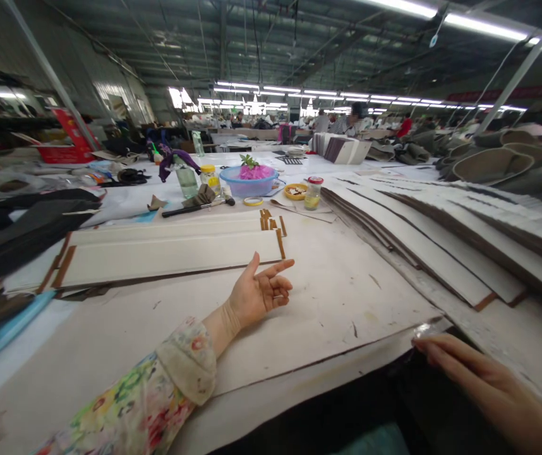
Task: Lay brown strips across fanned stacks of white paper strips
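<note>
My left hand [261,292] lies palm up over the pale work surface [328,297], its index finger stretched out and the other fingers loosely curled, with nothing in it. Just beyond it are long white panels [167,258] with brown end strips. At the table's front edge, on the right, the fingers of my right hand [465,366] are pinched together. A shiny, clear, plastic-like patch [426,328] shows at those fingertips. Whether it is held between them or lies on the table corner is unclear.
Stacked white panels [422,246] fill the right side. Farther back stand a blue bowl [247,184], a red-lidded jar [313,193], a yellow dish [295,191] and a glass bottle [186,181]. A black-handled brush [195,207] lies behind the left panels. Dark material [29,221] covers the left.
</note>
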Tool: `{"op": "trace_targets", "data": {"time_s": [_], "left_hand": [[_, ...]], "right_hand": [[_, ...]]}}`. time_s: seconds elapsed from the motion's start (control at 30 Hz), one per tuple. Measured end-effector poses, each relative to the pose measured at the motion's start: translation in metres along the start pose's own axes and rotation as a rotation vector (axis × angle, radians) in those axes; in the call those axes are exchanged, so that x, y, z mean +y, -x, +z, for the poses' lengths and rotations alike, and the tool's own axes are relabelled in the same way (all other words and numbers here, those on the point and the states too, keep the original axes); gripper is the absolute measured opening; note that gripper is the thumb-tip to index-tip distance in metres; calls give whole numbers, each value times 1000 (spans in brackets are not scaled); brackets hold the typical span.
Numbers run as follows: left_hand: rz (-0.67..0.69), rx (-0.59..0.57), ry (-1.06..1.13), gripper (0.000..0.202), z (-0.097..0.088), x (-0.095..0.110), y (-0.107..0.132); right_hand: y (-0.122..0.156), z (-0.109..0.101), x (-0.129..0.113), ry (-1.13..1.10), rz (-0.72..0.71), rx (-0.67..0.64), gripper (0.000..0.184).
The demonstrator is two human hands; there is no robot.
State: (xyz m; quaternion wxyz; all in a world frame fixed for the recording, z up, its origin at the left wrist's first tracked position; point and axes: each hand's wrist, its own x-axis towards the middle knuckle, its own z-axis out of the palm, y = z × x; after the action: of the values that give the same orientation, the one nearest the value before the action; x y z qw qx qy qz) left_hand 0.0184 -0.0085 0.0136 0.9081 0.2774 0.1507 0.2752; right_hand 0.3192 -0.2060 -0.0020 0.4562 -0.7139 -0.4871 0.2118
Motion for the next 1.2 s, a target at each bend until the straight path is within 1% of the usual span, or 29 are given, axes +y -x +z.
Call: {"op": "trace_targets", "data": {"time_s": [0.03,0.1,0.17,0.23,0.27,0.33,0.43,0.57,0.7,0.8,0.9,1.03,1.1,1.13,1.2], "left_hand": [[-7,-8,10,66,2,-1,1],[-23,-20,14,67,5,-4,2],[-46,-20,2,68,7,-7,3],[-78,-22,-17,69,8,-10,3],[-96,-29,-28,70,8,-11,3],[-134,-50,-57,73,8,-15,1],[-187,-81,-94,75,8,-19,-1],[-215,-95,-141,78,10,-22,-3],[-201,-54,-216,75,12,-25,-3],[-165,-19,-311,71,12,-30,-4],[-94,6,-514,68,12,-37,-4],[65,13,-985,54,14,-39,0],[140,-6,-1174,52,17,-38,3],[153,-19,-1235,52,19,-37,4],[139,-33,-1301,48,21,-36,6]], "right_hand": [[-9,15,-18,-20,-23,-55,27],[-25,49,-49,-105,-65,-120,30],[-40,84,-67,-236,-57,-176,32],[-52,114,-73,-385,-24,-228,34],[-56,125,-73,-409,-15,-239,34],[-60,140,-70,-436,0,-257,34],[-60,147,-64,-454,14,-289,31],[-56,143,-63,-493,35,-339,31],[-55,140,-65,-543,56,-383,30],[-56,141,-63,-600,77,-405,26],[-57,142,-61,-598,79,-383,26],[-59,142,-59,-580,72,-383,26],[-59,142,-59,-570,65,-384,22],[-59,142,-60,-563,59,-384,20],[-59,142,-62,-541,43,-383,16]]}}
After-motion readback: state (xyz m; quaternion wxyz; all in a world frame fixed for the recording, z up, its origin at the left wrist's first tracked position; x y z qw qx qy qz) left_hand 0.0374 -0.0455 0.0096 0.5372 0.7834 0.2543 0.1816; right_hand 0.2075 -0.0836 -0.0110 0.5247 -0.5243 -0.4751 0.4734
